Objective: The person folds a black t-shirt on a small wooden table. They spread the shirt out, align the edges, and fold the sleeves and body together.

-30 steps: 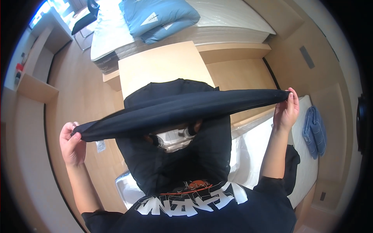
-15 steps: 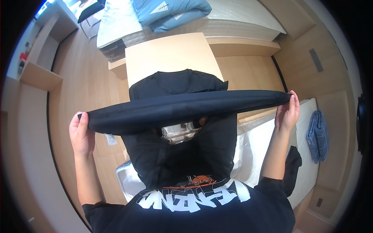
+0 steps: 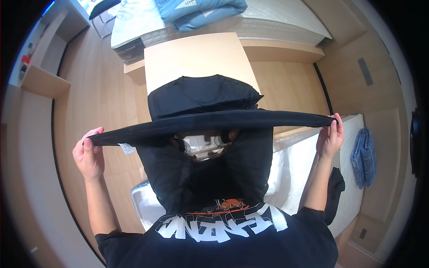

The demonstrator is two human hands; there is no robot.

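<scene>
**Holding one black garment (image 3: 210, 120) taut by both ends**

Item: black garment, gathered lengthwise into a band, held in the air in front of me, its middle nearer me than the folded black shirt (image 3: 205, 93). Half a second ago the band was broader; now it is narrower.

Left hand (image 3: 89, 154): mine, pinching one end between thumb and fingers; slightly farther left in view than before.

Right hand (image 3: 331, 137): mine, pinching the other end the same way; slightly lower in view than before.

White label (image 3: 126, 148): at the garment's edge near my left hand; previously hung lower in view, now sits higher.

Folded black shirt: lying on the near part of the pale wood surface (image 3: 201, 56), neckline facing up; more of it shows now.

Blue bedding (image 3: 205, 15): on the mattress (image 3: 272, 29) beyond; cut off more by the upper edge now.
</scene>
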